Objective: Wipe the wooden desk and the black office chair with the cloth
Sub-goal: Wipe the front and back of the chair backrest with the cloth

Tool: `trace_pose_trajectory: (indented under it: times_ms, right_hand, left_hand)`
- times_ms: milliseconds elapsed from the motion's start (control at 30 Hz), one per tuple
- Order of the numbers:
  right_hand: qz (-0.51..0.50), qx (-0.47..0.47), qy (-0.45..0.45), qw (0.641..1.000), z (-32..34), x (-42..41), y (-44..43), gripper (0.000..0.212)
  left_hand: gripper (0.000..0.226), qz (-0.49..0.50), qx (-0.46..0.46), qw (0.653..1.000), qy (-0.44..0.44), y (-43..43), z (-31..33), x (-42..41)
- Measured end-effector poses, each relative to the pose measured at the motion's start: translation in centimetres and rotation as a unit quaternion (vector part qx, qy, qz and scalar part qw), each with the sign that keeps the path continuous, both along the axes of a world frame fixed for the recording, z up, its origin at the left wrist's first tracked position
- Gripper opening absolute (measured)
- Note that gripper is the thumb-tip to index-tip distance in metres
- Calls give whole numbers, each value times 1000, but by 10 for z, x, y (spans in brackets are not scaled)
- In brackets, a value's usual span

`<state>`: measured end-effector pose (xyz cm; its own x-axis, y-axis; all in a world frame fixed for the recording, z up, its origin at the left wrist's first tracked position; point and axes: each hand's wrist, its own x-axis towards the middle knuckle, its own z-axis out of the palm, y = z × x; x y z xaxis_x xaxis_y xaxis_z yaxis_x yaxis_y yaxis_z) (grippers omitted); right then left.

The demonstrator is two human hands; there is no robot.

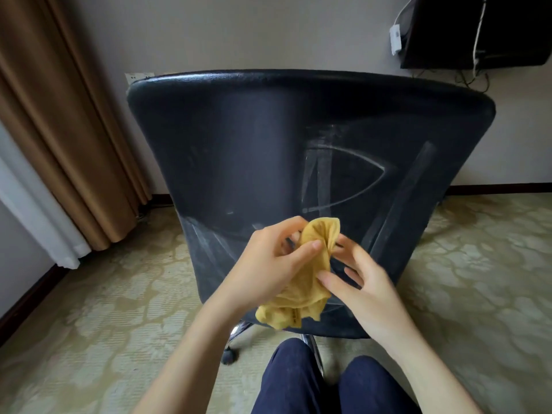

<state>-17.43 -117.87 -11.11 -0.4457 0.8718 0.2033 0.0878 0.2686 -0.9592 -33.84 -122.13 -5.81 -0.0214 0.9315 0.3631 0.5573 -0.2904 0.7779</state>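
Carpet [89, 294] patterned in pale green and cream is seen across the floor, bounded by a dark skirting at the foot of a grey wall. At the centre, the black office chair [254, 138] is stood on that carpet close to the wall, with its broad backrest turned toward the camera. Pale streaks and smears are seen across the backrest's dark surface. A brown curtain [59, 130] is hung at the left, with a white sheer [35, 210] beside it. A black panel [478, 31] is mounted on the wall at the upper right, with white and dark cables trailing from it. The person's legs in dark blue trousers [298, 377] are seen at the bottom edge, just in front of the chair's chrome base [239, 330].

Both forearms are raised before the lower half of the backrest. The yellow cloth [301, 294] is held bunched between the two hands, in front of the backrest. It is gripped by the left hand [268, 273], the thumb pressed on its front and the fingers curled behind its upper fold. It is pinched by the right hand [367, 288] from the other side, thumb tip against its edge and forefinger at the upper fold. The lower end of the cloth is left hanging below the left wrist.

A black castor [230, 357] is seen under the base. A white adapter [395, 40] is fixed to the wall by the panel.
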Motion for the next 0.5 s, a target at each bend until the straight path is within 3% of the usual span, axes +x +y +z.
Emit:
trace_pose_trajectory:
  times_ms: [67, 133, 300, 400, 500]
  right_hand:
    - [17, 7, 18, 1000, 8, 1, 0, 44]
    - [24, 10, 47, 999, 15, 4, 1, 29]
    - [42, -14, 60, 997, 19, -3, 3, 37]
    - [-12, 29, 2, 1000, 16, -10, 6, 14]
    - [-62, 76, -21, 995, 16, -12, 11, 14]
  left_hand:
    - [25, -21, -15, 999, -36, -1, 1, -3]
    - [24, -32, -32, 995, -88, -3, 0, -7]
    - [18, -28, -48, 994, -95, -4, -13, -11]
    - [17, -19, -59, 995, -74, -2, -21, -10]
    - [7, 33, -72, 991, -108, 1, -31, -8]
